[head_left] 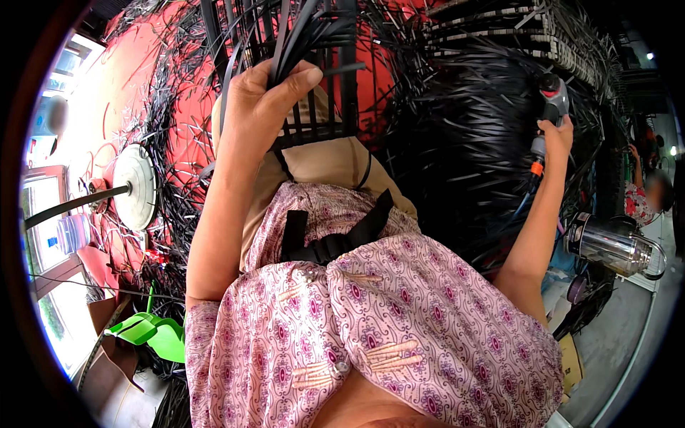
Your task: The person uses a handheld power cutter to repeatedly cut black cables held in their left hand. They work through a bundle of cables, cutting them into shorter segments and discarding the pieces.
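My left hand [267,93] is raised over my lap, its fingers closed round a bunch of flat black plastic strips [303,36]. Under and beyond it stands a black slatted frame [347,93], with more strips lying along it. Far to the right, my right hand [559,135] grips a grey and red air tool [553,100]. An orange fitting [536,168] joins the tool's lower end to a blue hose [524,203]. The tool is held beside a big heap of black strips [471,121], apart from the frame; its exact kind is unclear.
Stacked woven black and white pieces [499,28] rise at the back right. Loose strips litter the red floor [193,107]. At the left are a round pale disc [135,187] and a green dustpan [153,332]. A clear jug [606,246] stands right; another person [638,200] sits beyond.
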Motion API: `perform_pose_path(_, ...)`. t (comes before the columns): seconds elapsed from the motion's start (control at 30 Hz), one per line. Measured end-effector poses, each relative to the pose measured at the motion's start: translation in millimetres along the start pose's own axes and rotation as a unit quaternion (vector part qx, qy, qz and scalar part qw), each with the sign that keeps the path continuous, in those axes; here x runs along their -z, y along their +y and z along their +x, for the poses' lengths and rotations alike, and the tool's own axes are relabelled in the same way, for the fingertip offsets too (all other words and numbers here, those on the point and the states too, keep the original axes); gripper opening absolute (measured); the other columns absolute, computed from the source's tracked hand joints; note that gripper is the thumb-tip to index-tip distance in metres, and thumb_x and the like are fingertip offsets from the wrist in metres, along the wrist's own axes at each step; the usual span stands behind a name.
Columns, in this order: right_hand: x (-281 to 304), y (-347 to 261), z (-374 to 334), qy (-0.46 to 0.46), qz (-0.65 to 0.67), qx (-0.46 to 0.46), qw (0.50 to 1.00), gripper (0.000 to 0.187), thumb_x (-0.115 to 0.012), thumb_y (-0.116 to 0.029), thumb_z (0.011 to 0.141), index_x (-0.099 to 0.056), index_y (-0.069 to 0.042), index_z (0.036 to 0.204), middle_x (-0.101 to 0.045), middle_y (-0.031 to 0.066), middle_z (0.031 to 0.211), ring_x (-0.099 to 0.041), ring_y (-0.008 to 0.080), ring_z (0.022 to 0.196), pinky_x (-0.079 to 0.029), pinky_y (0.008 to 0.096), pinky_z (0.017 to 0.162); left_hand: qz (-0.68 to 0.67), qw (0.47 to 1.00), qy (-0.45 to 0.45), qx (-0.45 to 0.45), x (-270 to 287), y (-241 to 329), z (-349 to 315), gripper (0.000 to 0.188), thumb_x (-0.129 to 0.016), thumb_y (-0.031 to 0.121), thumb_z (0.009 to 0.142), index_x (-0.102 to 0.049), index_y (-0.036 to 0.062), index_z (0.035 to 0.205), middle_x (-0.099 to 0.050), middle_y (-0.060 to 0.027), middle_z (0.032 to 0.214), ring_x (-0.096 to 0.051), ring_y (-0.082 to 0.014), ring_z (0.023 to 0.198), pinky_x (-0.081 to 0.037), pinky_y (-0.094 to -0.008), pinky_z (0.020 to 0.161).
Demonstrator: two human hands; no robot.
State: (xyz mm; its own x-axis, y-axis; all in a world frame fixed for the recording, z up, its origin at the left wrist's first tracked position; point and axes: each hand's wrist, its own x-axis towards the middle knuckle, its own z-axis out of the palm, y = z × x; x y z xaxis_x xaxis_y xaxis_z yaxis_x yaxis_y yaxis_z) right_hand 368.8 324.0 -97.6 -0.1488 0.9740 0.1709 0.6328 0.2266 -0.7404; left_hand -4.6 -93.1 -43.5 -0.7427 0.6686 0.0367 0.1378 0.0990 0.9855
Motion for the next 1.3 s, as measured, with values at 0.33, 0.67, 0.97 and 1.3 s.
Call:
perform_pose_path(0.33, 51, -139, -152, -0.006, 0.318, 0.146, 0.937, 0.050, -0.067, 0.002, 0.080, -0.049, 0.002, 0.127, -0.061, 0.0100, 0.091, -0.060, 0.0156, 0.072, -0.051, 0.0314, 0.069, 0.196, 0.980, 0.008, -0.018, 3, -7, 31, 0.023, -0.074, 0.023, 0.085, -0.073, 0.0000, 0.090, -0.066, 0.0040, 0.075, -0.054, -0.0024, 0.071, -0.043, -0.0215, 0.066)
perform_pose_path(0.67, -70, -176, -229, -0.248, 0.268, 0.008, 0.931, 0.023, -0.072, 0.000, 0.076, -0.063, -0.002, 0.097, -0.063, 0.0039, 0.084, -0.060, 0.0126, 0.065, -0.050, 0.0276, 0.062, 0.216, 0.973, 0.066, -0.046, -14, -14, 35, 0.031, -0.071, 0.029, 0.084, -0.066, -0.0010, 0.078, -0.059, -0.0136, 0.056, -0.059, -0.0209, 0.050, -0.045, -0.0342, 0.052)
perform_pose_path(0.97, -105, -131, -238, -0.318, 0.111, 0.263, 0.904, 0.027, -0.077, -0.003, 0.079, -0.064, 0.000, 0.102, -0.064, 0.0020, 0.088, -0.059, 0.0104, 0.076, -0.049, 0.0257, 0.067, 0.218, 0.972, 0.077, -0.036, -15, -17, 32, 0.031, -0.070, 0.028, 0.084, -0.064, -0.0015, 0.078, -0.058, -0.0147, 0.058, -0.059, -0.0228, 0.051, -0.045, -0.0352, 0.052)
perform_pose_path(1.3, -117, -125, -237, -0.290, 0.036, 0.405, 0.866, 0.021, -0.077, -0.016, 0.084, -0.069, -0.010, 0.101, -0.070, 0.0020, 0.102, -0.067, 0.0175, 0.091, -0.053, 0.0343, 0.079, 0.212, 0.973, 0.082, -0.045, -17, -18, 34, 0.029, -0.070, 0.027, 0.085, -0.065, -0.0011, 0.080, -0.059, -0.0114, 0.057, -0.058, -0.0181, 0.049, -0.045, -0.0331, 0.050)
